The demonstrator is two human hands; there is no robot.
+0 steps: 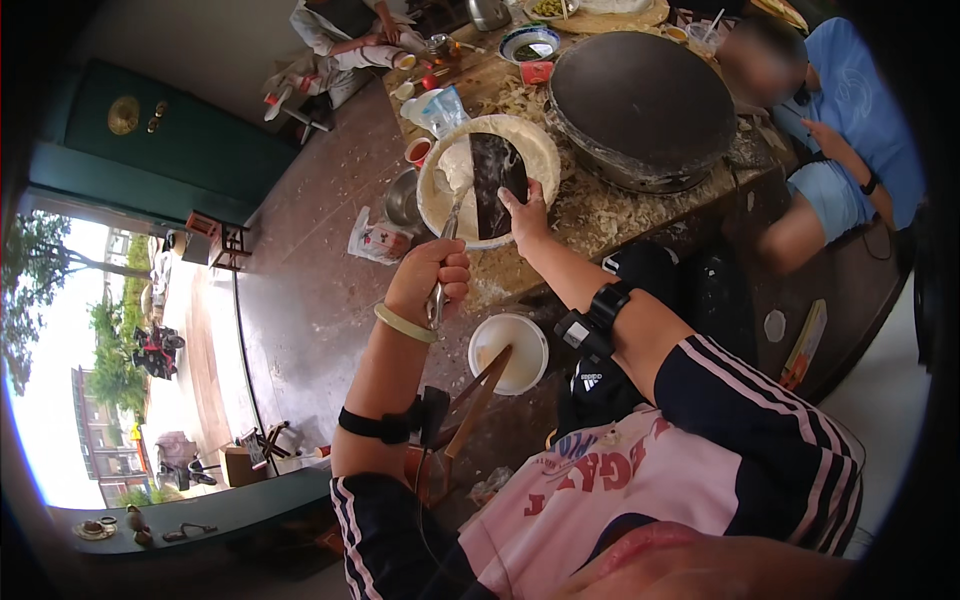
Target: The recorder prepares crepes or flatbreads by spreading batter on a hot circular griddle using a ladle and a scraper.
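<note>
My left hand (pixel 435 279) is closed in a fist around the metal handle of a ladle or large spoon (pixel 450 225). Its far end is in a wet, pale batter or dough (pixel 456 166), so its head cannot be made out. With thumb and fingers, my right hand (pixel 526 217) grips the edge of a dark, flat scraper (pixel 499 180) smeared with pale batter. That scraper is held over the large white basin (pixel 553 161), whose inner wall is coated with batter.
A round black griddle (pixel 645 105) stands on the wooden table (pixel 592 244), amid pale scraps. Left of the basin are a metal bowl (pixel 403 196) and a red cup (pixel 418 151). Below sits a white bucket (pixel 531 337) with wooden sticks. Two people sit nearby, beyond the table and at right.
</note>
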